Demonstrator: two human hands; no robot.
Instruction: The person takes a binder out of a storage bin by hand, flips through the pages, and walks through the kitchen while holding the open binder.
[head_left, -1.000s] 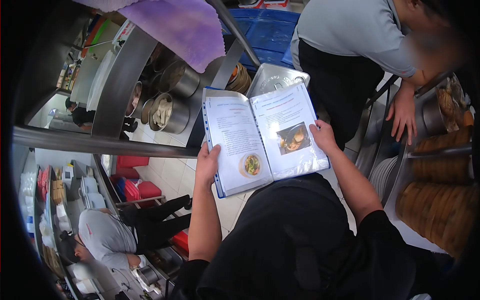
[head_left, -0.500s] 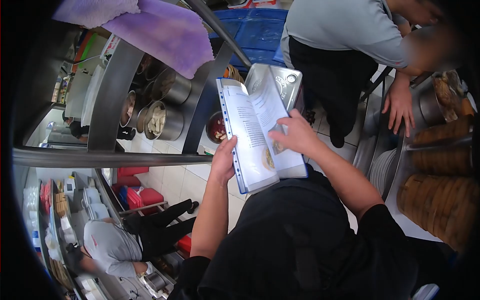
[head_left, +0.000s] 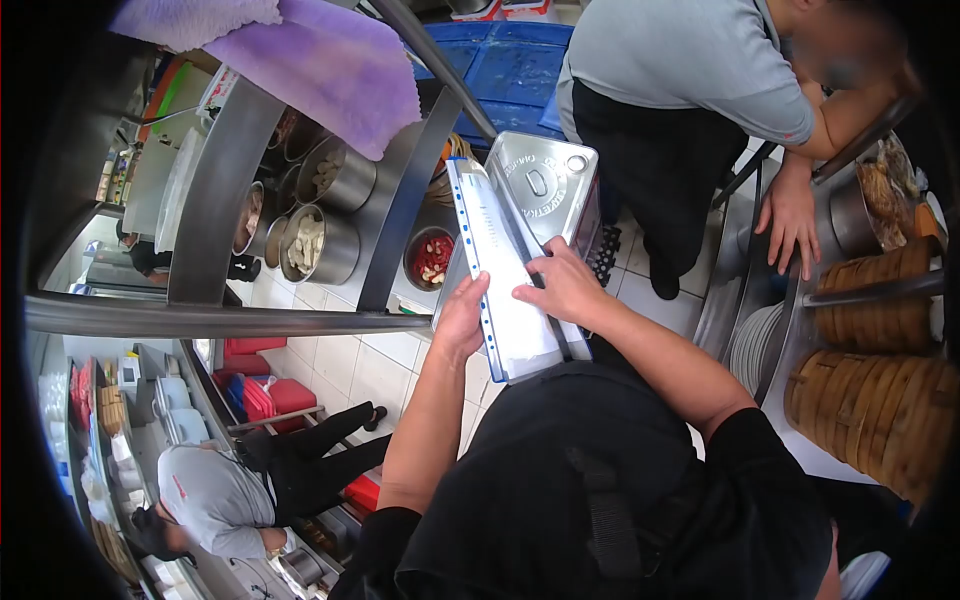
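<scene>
A display book [head_left: 515, 290] of clear plastic sleeves, its left edge lined with punched holes, is tilted in front of me. My left hand [head_left: 463, 312] is closed on that left edge, thumb on top of the page. At the opposite edge, my right hand [head_left: 565, 288] is closed on the pages, its thumb over the sheet. Glare hides most of the print. Just beyond the book is a square silver tin [head_left: 543, 185] with raised lettering on its top, partly covered by the pages.
Left, a metal shelf holds steel pots [head_left: 320, 245]; a bowl of red food [head_left: 432, 258] sits nearer. A purple towel [head_left: 330, 70] hangs above. Bamboo steamers [head_left: 870, 410] and plates [head_left: 762, 345] line the right. One co-worker [head_left: 670, 60] leans at upper right, another [head_left: 215, 500] at lower left.
The open book has become narrower as its right-hand pages folded inward, hiding the food pictures. My right hand moved left and down with them. More of the tin shows.
</scene>
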